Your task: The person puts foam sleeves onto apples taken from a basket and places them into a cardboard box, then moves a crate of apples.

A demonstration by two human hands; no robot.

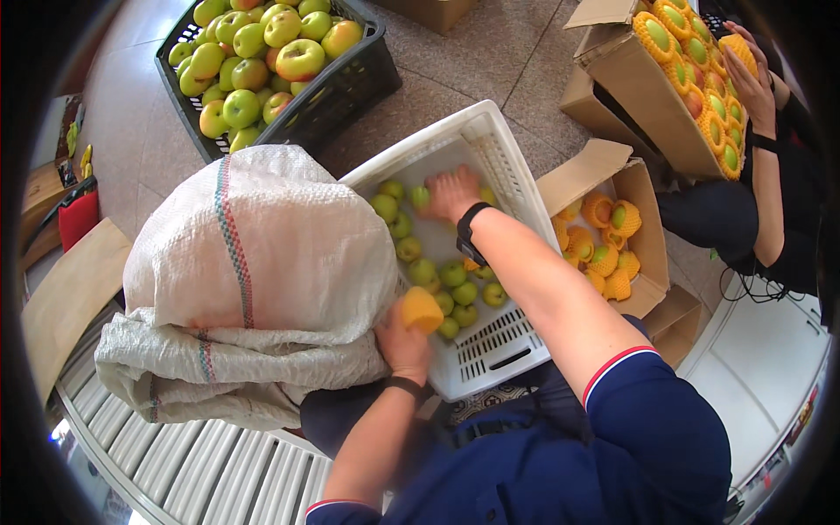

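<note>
The yellow foam net sleeve [422, 309] sits pinched in the left hand [402, 346], whose grip is closed around its lower end so the open mouth points up toward the white plastic crate [490, 149], held ready just at the crate's near left rim. The right hand [451, 194] reaches deep into that crate, fingers spread and curled down among the small green apples [455, 276] at the far end; whether the grip has closed on one I cannot tell, since the palm hides what lies under it. The crate is tilted toward the person, which seems to keep the loose fruit rolling to the near side within reach. Pressed against the crate's left side is a bulky white woven sack [262, 254], slumped on a roller conveyor [201, 464]; it crowds the left hand and leaves little room there. Beyond it stands a black crate [367, 83] heaped with larger green and yellow apples. To the right, an open cardboard box [643, 227] holds sleeved fruit, close enough for a short reach. Farther right, another person's hand [751, 83] steadies a second tilted box [647, 105] of sleeved apples.
</note>
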